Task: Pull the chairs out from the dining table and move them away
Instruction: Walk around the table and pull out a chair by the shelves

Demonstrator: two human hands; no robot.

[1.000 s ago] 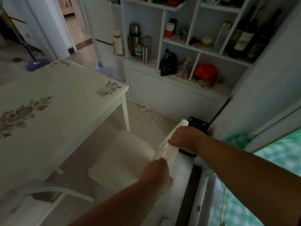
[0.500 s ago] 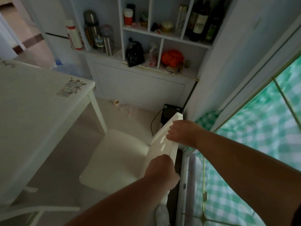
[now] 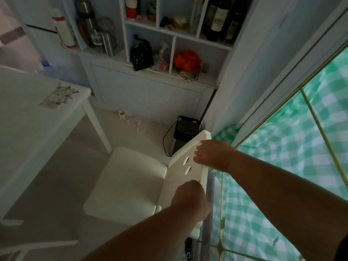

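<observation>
White chair (image 3: 128,183) stood clear of dining table (image 3: 28,117), near window; left hand (image 3: 190,199) and right hand (image 3: 212,154) both gripped its backrest top.

We stand in a home dining room: a white floral-printed dining table (image 3: 28,117), a white wooden chair (image 3: 128,183), and white cubby shelves (image 3: 173,44) holding dark wine bottles (image 3: 216,17).
</observation>
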